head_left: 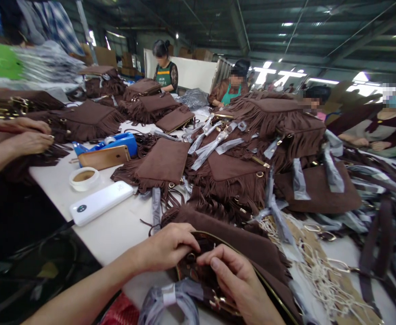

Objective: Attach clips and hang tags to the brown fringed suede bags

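A dark brown suede-like handbag [248, 239] lies on the table in front of me, its gold zipper parted and a patterned lining showing. My left hand [174, 243] is closed on the near edge of the opening, fingers curled over it. From the right, my right hand [236, 280] reaches over the opening, its thumb and fingertips in a pinch; anything between them is too small to make out. A dark round fitting [191, 257] sits between the two hands. Just below them is a coiled strap wrapped in clear plastic [169, 304], beside gold hardware [223, 303].
Fringed brown bags [164, 162] are piled across the table [99, 239]. To the left stand a white power bank [101, 203], a tape roll [83, 178], a phone [104, 157] and a blue tape dispenser [126, 142]. White cords [323, 280] lie right. A co-worker's hands [31, 140] work at left.
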